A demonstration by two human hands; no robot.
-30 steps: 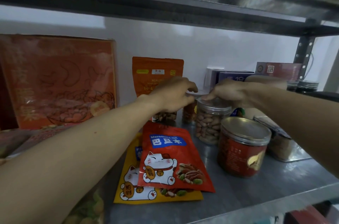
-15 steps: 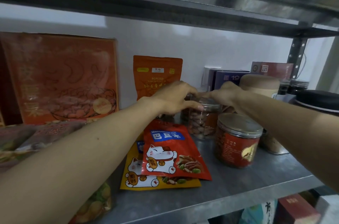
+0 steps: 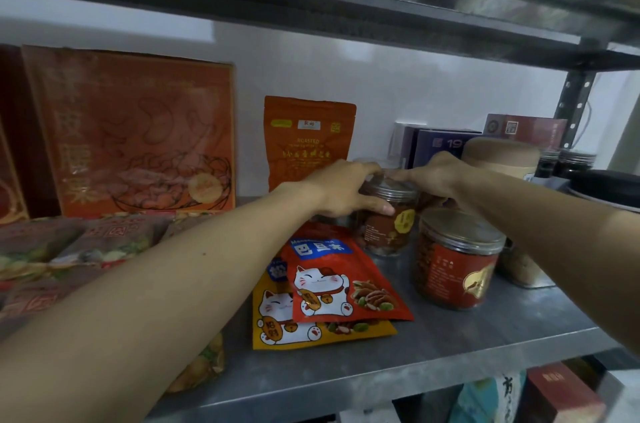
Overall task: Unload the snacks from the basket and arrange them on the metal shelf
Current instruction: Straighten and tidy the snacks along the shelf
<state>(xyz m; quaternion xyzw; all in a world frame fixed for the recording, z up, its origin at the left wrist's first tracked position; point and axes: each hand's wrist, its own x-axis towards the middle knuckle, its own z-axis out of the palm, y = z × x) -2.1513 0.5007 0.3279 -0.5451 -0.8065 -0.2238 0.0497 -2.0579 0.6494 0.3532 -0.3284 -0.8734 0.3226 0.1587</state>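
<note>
A clear nut jar (image 3: 386, 230) with a red label stands upright on the metal shelf (image 3: 450, 343), toward the back. My left hand (image 3: 343, 189) grips its lid and upper side from the left, thumb along the jar's front. My right hand (image 3: 436, 177) holds the lid from the right. A second jar (image 3: 455, 261) with a red label and metal lid stands in front of it to the right. Two cat-print snack pouches, red (image 3: 343, 279) over yellow (image 3: 304, 329), lie flat in front. The basket is out of view.
An orange roasted-nut pouch (image 3: 308, 142) and a large orange box (image 3: 131, 135) stand against the back wall. Snack bags (image 3: 69, 246) pile at the left. Boxes (image 3: 440, 145), a tan canister (image 3: 500, 158) and dark lids (image 3: 606, 185) crowd the right. Another shelf hangs close above.
Both hands have pushed the nut jar further back on the shelf and turned it, so its red label now faces front. The camera has drawn back slightly.
</note>
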